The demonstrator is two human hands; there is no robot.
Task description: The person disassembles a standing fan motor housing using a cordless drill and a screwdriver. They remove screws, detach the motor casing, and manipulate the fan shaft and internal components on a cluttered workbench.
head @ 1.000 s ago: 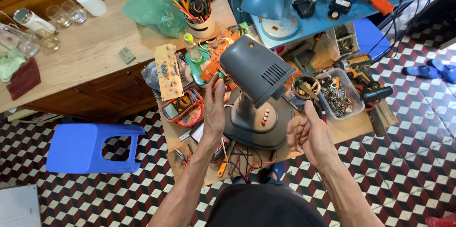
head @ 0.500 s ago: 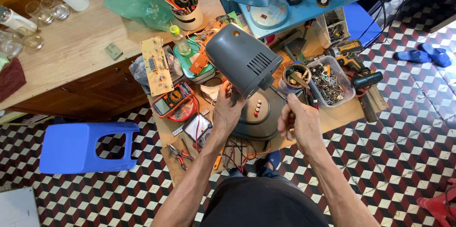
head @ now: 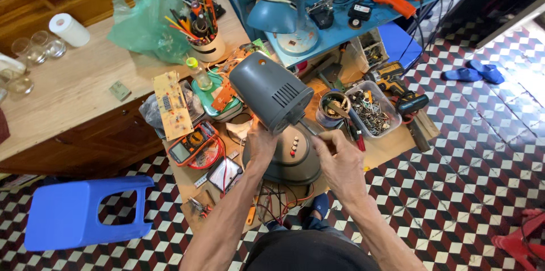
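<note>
Head view. Checkered tile floor (head: 482, 152); a small low wooden work table (head: 392, 140) crowded with clutter, a longer wooden counter (head: 74, 95) to the left, a blue stool (head: 74, 214) below it.

Grey fan motor housing (head: 271, 96) sits atop its round base (head: 289, 160), near table centre, directly ahead of the person. Housing tilted; long axis runs from upper left, away from the person, down to lower right, with the shaft end pointing toward the right hand.

Left hand (head: 260, 145) up against the underside of the housing where it meets the base, fingers curled in on it; grip partly hidden, so how firmly it clamps can't be told. Right hand (head: 340, 160) just right of the base, fingers pinched together near the shaft end; whether they hold a small part is too small to tell. Both hands close; left is the one in contact.

Around: clear tub of screws (head: 372, 113), multimeter (head: 190, 146), bare circuit board (head: 172, 104), pen cup (head: 205, 41), blue desk lamp (head: 278, 10).
</note>
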